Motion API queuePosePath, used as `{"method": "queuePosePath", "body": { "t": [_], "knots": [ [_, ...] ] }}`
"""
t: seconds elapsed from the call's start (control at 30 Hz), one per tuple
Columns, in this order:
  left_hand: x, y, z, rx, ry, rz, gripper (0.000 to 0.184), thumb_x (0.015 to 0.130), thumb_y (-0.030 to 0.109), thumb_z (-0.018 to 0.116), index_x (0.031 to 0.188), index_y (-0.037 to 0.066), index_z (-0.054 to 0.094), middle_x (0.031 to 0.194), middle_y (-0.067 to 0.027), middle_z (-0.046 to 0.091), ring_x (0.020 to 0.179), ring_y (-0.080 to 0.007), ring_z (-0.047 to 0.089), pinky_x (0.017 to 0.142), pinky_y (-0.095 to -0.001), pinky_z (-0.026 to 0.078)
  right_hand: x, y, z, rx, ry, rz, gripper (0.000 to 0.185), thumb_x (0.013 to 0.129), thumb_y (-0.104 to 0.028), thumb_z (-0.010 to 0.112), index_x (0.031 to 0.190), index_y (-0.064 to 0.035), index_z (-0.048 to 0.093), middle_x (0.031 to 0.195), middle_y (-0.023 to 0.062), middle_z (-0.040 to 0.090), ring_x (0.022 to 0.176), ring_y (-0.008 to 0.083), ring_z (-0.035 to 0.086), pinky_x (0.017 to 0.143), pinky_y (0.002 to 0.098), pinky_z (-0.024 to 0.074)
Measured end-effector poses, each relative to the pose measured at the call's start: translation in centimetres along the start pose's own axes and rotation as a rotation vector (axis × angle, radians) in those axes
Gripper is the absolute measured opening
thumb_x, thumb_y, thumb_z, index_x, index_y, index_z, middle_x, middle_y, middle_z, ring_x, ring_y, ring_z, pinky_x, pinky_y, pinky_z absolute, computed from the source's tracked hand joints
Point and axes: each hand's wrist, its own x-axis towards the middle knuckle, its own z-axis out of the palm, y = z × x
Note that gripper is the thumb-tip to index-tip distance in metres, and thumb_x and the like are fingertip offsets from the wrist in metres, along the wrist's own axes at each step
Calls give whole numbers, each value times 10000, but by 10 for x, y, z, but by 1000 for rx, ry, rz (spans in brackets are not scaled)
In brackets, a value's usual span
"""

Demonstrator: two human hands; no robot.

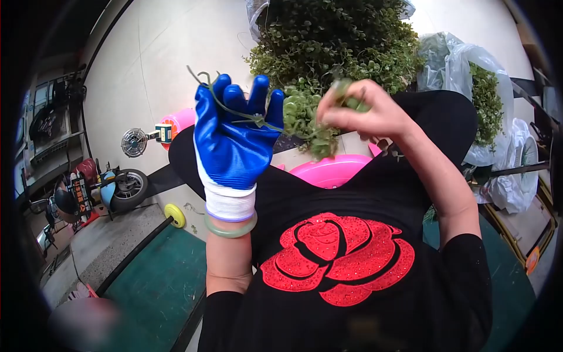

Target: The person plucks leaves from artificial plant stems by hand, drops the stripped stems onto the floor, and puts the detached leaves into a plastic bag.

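Well, one stem, one gloved hand

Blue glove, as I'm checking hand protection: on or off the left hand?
On: the blue glove covers the left hand, its cuff at the wrist.

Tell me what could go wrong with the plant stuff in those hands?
The right hand has no glove, so a rough stem might scratch it. The thin stem lies across the left hand, whose gloved fingers are only partly curled, so it might slip away. Loose leaves could also blow about if the small fan is running; I can't tell whether it is.
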Motion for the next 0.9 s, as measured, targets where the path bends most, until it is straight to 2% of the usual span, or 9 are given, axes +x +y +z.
{"method": "queuePosePath", "body": {
  "t": [0.03,0.13,0.23,0.3,0.4,0.53,0.67,0.77,0.9],
  "knots": [
    [0,-1,0,-31,-15,-14,343,960,391,412,1113,175,630,1031,4,679,1139,-250,547,1044,-477,336,3,20,2,24,225,-154,300,754,-89,718,1036,-29,636,746,-25,610,652,20,540,555,206,437],
    [4,-6,7,-111,-50,-54,345,965,385,400,1135,186,624,1030,18,679,1144,-222,547,1044,-479,338,-9,-2,6,-84,-58,-11,585,706,-244,779,1221,-90,550,729,26,631,669,103,614,606,267,476],
    [13,-6,10,-88,-40,-124,345,957,392,417,1146,183,616,902,53,690,1041,-191,594,957,-459,411,-1,16,34,-652,-131,-270,379,696,-275,772,973,-43,660,629,79,626,619,181,639,578,323,495],
    [20,3,8,-160,76,-33,429,934,453,433,1215,155,560,729,83,614,557,-77,471,601,-305,388,6,26,22,-173,-177,-233,248,737,-227,722,851,-13,668,673,74,656,607,134,623,587,275,489],
    [24,20,2,174,-57,-132,682,898,584,392,1395,123,317,827,-11,652,426,-77,356,476,-255,320,0,0,-4,130,-132,167,224,752,-214,711,856,-19,679,718,6,650,648,61,580,611,225,467],
    [20,9,22,466,-12,-132,724,893,583,394,1385,57,318,1167,-193,571,540,-139,545,527,-263,439,-3,-7,-16,6,-270,112,226,767,-212,702,868,-12,675,735,16,650,692,66,572,650,228,464],
    [18,3,25,1135,-91,-130,572,868,315,598,1326,29,409,1180,-118,563,747,-106,588,685,-245,498,-4,-12,-21,-21,-267,-43,220,792,-225,690,862,-16,673,744,17,649,681,76,574,630,238,467],
    [6,-16,20,1272,-58,-254,516,687,120,772,1144,-10,569,1021,-90,637,792,-97,588,744,-244,488,-8,-36,-24,-231,-266,3,192,774,-185,662,857,-12,659,721,50,647,616,120,591,571,269,475],
    [5,-10,41,1767,-277,-354,226,703,118,750,844,-22,642,688,-58,636,637,-66,527,637,-247,461,-5,-29,-19,-414,-313,-154,181,718,-118,644,856,-1,633,753,96,637,636,168,604,577,291,473]
  ]
}}
